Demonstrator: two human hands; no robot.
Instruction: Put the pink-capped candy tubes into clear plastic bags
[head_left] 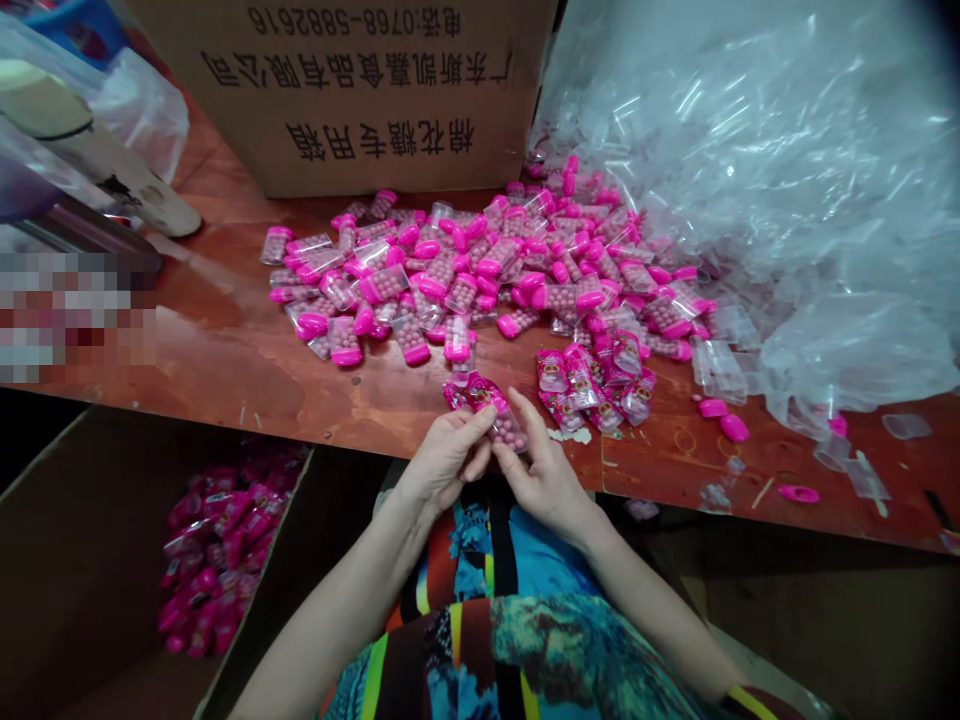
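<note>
Both hands meet at the table's front edge around a candy packet [478,391]. The packet has a bright pink printed upper part, and pink candy balls show through its clear lower end. My left hand [444,455] pinches it from the left, thumb on top. On the other side, my right hand [547,478] has its thumb and index finger at the packet's lower right end. Just right of the hands lies a small heap of printed pink packets [581,382]. Beyond the hands spreads a large pile of clear candy containers [457,292] with pink caps, full of pink balls.
A cardboard box [360,90] stands at the back. Clear plastic bags [750,150] with empty containers cover the right side. Loose pink caps [733,428] lie front right. A white bottle [120,170] stands left. Below left, an open carton [90,560] holds pink packets [217,550].
</note>
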